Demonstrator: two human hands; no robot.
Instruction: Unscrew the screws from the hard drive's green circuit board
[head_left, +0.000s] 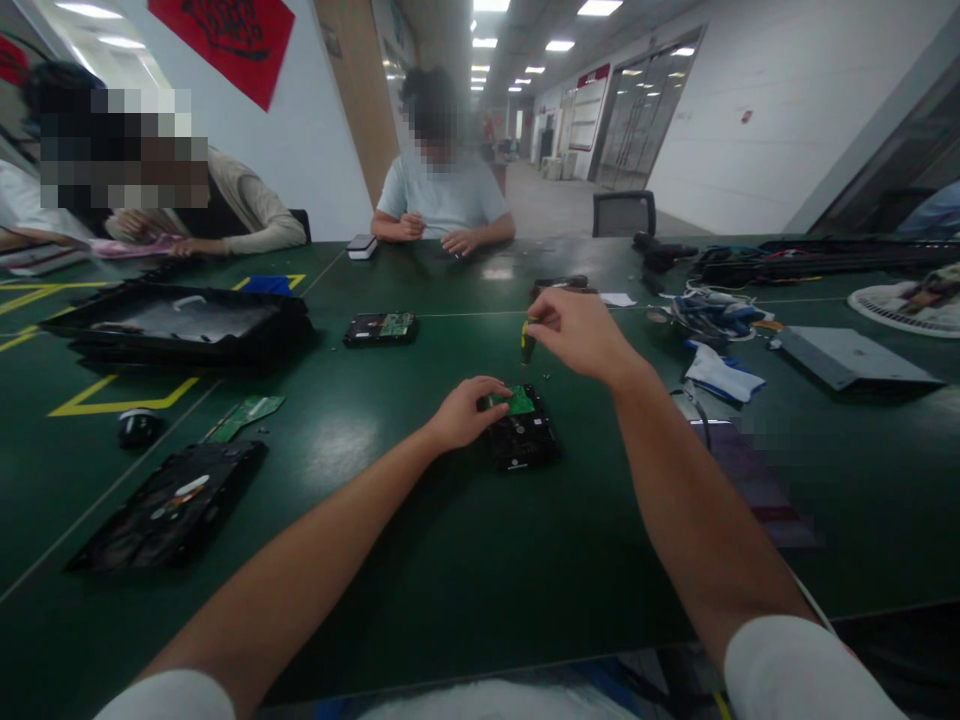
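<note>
A black hard drive (pixel 519 445) with a green circuit board (pixel 522 400) at its far end lies flat on the green table (pixel 420 540). My left hand (pixel 466 412) is closed on the drive's left side, with fingertips at the circuit board. Above the drive's far end, my right hand (pixel 581 330) pinches a small yellow-and-black screwdriver (pixel 528 342). The screwdriver points downward, its tip apart from the drive as far as I can see. Tiny screws (pixel 546 376) lie just beyond the drive.
Another hard drive (pixel 380 329) lies farther back. At left are a black drive casing (pixel 176 505), a loose circuit board (pixel 246 417) and stacked black trays (pixel 180 320). Gloves (pixel 724 372), a metal box (pixel 857 357) and cables stand right. A person (pixel 442 205) sits opposite; another sits left.
</note>
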